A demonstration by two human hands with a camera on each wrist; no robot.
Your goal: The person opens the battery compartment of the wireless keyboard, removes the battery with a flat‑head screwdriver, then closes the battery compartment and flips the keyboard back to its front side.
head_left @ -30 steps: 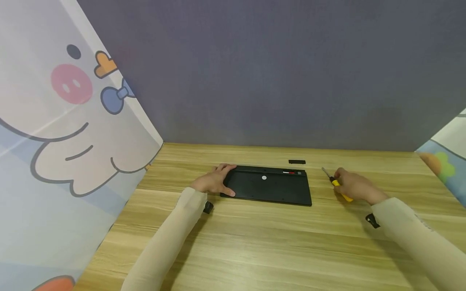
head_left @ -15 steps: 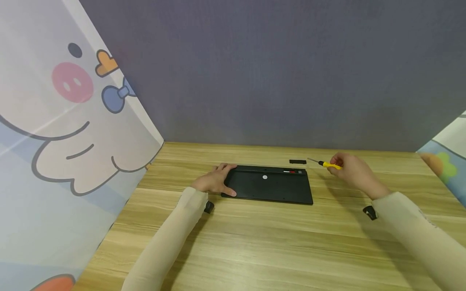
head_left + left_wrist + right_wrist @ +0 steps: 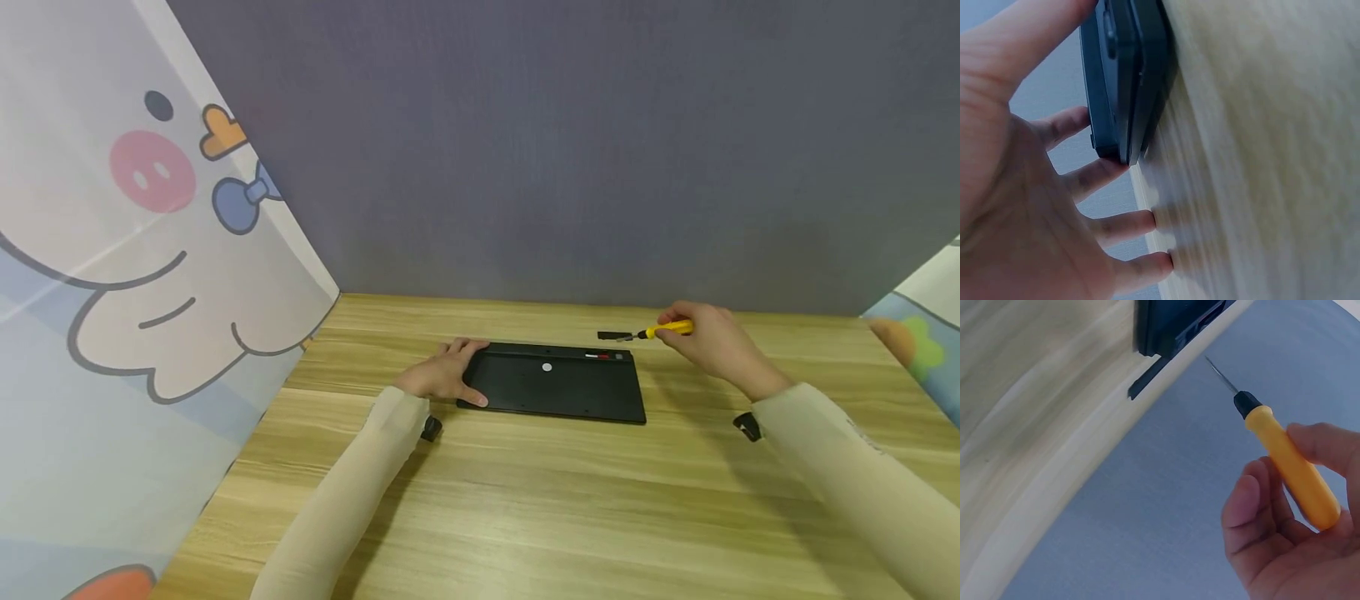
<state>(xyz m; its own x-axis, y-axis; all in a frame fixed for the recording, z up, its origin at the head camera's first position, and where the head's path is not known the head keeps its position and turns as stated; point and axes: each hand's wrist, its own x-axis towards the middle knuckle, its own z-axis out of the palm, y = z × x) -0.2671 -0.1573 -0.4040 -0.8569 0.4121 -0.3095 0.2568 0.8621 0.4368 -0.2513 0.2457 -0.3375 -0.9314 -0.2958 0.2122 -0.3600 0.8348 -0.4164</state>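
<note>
A flat black device [image 3: 570, 387] lies on the wooden table [image 3: 525, 500] at the centre of the head view, and the first weak point seems to be how it is steadied. The left hand [image 3: 442, 372] spans its left end with the fingers straight and spread, thumb at the lower edge and fingertips at the upper; in the left wrist view two fingertips touch the device while the other two rest on wood. A hard push near the device's right end could therefore swing it, since nothing visible braces it there. The right hand [image 3: 712, 342], right of centre, has thumb and fingers closed around the yellow handle of a screwdriver [image 3: 1277, 440], whose metal shaft points left. In the head view the tip overlaps the loose black strip [image 3: 606, 335] — yet the right wrist view sets it against the grey wall [image 3: 562, 150], so it looks raised; whether it touches anything I cannot be sure. Lowered carelessly, it might flick that narrow strip away or scratch the table. The white-and-red piece [image 3: 597, 356], near the device's upper right corner, sits close by as well; a slip of the shaft could jab it, most likely through a loose hold.
</note>
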